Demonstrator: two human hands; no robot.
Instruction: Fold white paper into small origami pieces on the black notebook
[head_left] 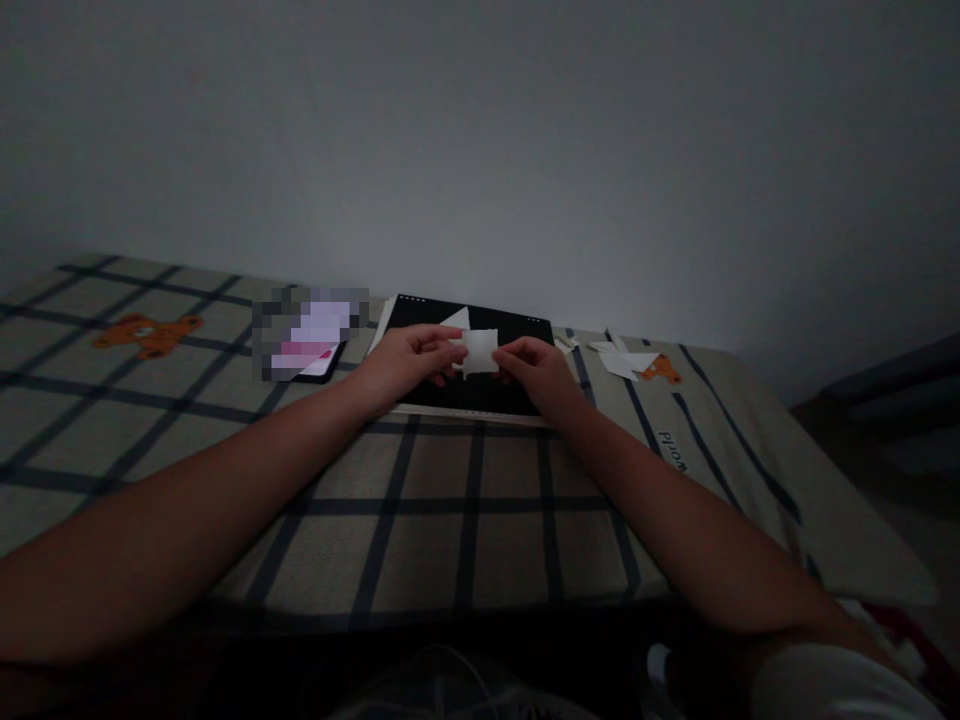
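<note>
Between my two hands is a small, roughly square piece of white paper [481, 351], held above a black flat board or book cover [487, 398]. My left hand [420, 358] pinches its left edge between thumb and fingers. The right edge is gripped by the fingertips of my right hand [536, 362]. Behind my left fingers, a pointed white paper piece [457, 319] shows on the black surface, partly hidden. White pages stick out under the black cover along its left and front edges.
A checked cloth [435, 470] with bear prints covers the table, which stands against a grey wall [480, 150]. Left of the black board lies a phone [311, 340] with a lit, blurred screen. Folded white paper [622, 360] and a smaller pale scrap [566, 343] lie to the right.
</note>
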